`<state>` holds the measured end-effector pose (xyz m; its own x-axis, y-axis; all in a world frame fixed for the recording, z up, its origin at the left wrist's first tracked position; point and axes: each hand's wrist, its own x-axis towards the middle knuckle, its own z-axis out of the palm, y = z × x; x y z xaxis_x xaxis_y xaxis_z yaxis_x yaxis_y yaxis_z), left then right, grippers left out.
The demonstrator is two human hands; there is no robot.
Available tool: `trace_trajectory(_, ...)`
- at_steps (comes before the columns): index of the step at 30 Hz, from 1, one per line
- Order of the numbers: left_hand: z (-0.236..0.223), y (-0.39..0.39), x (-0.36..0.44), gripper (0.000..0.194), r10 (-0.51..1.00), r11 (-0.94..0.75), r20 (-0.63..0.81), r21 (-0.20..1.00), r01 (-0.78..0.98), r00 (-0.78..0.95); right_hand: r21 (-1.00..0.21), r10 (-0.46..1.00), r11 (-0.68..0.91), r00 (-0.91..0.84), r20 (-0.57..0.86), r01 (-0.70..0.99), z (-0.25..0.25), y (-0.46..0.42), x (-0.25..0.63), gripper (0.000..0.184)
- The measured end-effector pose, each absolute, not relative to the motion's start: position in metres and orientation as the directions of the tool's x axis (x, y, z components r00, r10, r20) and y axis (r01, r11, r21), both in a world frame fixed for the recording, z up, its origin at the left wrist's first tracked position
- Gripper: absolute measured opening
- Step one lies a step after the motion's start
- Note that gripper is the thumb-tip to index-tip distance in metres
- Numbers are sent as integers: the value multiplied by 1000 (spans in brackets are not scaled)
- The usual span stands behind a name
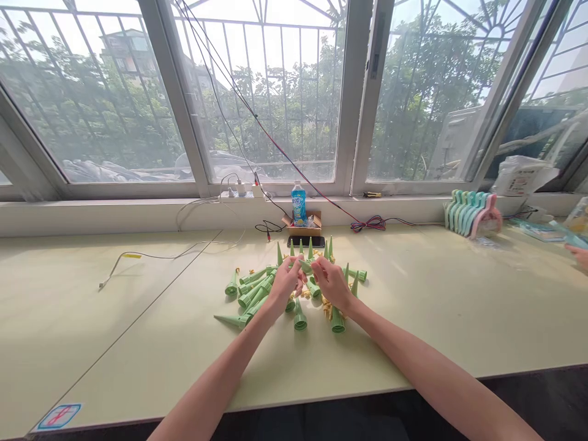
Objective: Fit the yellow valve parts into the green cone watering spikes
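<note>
Both hands meet over a pile of green plastic watering spikes on the table. My left hand (pixel 287 278) is closed around a green watering spike (pixel 305 266), its tip partly covered by my fingers. Beside it, my right hand (pixel 329 278) pinches at the other end of that spike; whether a small part sits between these fingers is hidden. Several spikes lie on their sides, such as one spike (pixel 300 317) below my hands with its ribbed open end toward me. Others stand point up behind my hands. Small yellow pieces (pixel 327 308) are scattered among them.
Behind the pile are a black phone (pixel 305 241) and a small cardboard box (pixel 316 231) with a blue-labelled bottle (pixel 298 205). Cables (pixel 367 225) run along the wall. Pastel hangers (pixel 473 214) stand at right, near another person's hand (pixel 577 254). A marked sticker (pixel 59 416) lies front left.
</note>
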<state>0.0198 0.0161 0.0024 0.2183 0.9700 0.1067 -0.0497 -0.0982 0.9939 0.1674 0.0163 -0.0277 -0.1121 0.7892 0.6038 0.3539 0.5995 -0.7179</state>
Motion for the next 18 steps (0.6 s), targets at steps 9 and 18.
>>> trace_trajectory(9, 7, 13, 19, 42, 946, -45, 81, 992, -121, 313, -724, 792, 595, -101, 603, 349, -30, 19, 168, 37)
trace_trajectory(18, 6, 13, 15, 52, 937, -149, 155, 988, -42, 315, -767, 819, 557, -57, 571, 319, -32, 20, 168, 42)
